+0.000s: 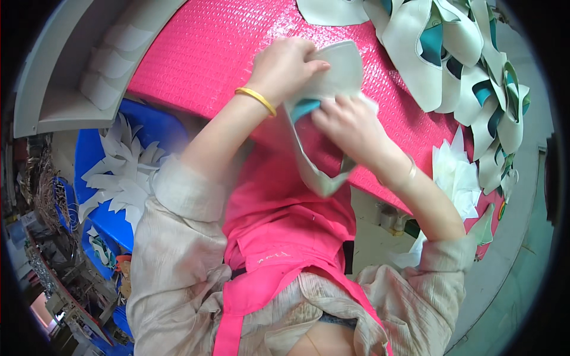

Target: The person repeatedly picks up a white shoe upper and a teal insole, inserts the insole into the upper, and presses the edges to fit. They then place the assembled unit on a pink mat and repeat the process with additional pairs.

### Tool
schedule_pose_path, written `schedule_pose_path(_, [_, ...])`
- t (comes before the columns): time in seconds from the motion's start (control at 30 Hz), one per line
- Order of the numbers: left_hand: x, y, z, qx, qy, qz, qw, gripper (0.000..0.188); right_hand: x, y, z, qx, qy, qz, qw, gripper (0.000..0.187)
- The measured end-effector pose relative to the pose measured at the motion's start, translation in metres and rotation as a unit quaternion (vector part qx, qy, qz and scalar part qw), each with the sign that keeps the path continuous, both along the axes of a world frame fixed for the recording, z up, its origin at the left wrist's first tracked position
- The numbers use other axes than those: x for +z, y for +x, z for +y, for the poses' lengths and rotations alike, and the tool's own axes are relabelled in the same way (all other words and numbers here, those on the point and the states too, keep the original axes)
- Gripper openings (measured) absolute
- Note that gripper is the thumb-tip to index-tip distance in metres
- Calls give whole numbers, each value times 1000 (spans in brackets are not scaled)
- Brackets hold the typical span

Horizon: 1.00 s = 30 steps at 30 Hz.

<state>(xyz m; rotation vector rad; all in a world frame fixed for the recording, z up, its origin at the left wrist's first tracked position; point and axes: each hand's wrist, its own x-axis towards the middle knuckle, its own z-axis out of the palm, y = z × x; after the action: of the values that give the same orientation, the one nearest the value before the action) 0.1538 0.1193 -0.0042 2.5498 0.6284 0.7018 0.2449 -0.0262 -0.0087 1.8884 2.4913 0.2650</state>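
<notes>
A white shoe upper with a teal lining hangs over the table's near edge, its open loop dangling in front of my pink apron. My left hand is closed on its far left part, thumb lying along the white surface. Lower down, my right hand is closed in a fist on the upper beside the teal lining. The right fingertips are curled out of sight, and that hand is slightly blurred.
The table has a shiny pink cover. Several white shoe uppers lie heaped at the far right, above a stack of white cut pieces. At left, a blue container holds more white pieces, below a grey curved tray.
</notes>
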Motion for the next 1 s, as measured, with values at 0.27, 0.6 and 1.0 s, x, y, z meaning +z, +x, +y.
schedule_pose_path(0.27, [19, 18, -24, -4, -93, -11, 996, 25, 6, 21, -34, -136, 96, 162, 973, 13])
schedule_pose_path(0.6, [6, 14, -3, -39, 100, 15, 994, 52, 14, 47, -37, -317, 32, 660, 680, 16])
schedule_pose_path(1.0, [-33, -74, -60, -140, -59, 32, 988, 19, 13, 59, -100, -449, -181, 636, 601, 18])
